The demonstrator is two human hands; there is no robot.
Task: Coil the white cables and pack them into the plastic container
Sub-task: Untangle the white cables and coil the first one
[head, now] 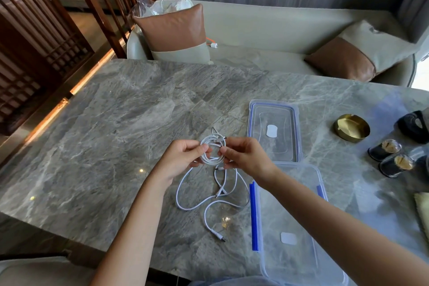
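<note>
A small coil of white cable (212, 150) is held above the marble table between both hands. My left hand (183, 158) pinches its left side and my right hand (243, 154) pinches its right side. More white cable (209, 202) hangs from the coil and lies in loose loops on the table, ending in a plug near the front. The clear plastic container (292, 223) with blue clips stands to the right of the loops, partly under my right forearm. Its clear lid (274, 132) lies flat just beyond it.
The grey marble table (116, 134) spreads wide to the left. A brass ashtray (351, 126), two dark small jars (392, 158) and a dark object sit at the right edge. Behind the table is a sofa with cushions and a plastic bag (157, 7).
</note>
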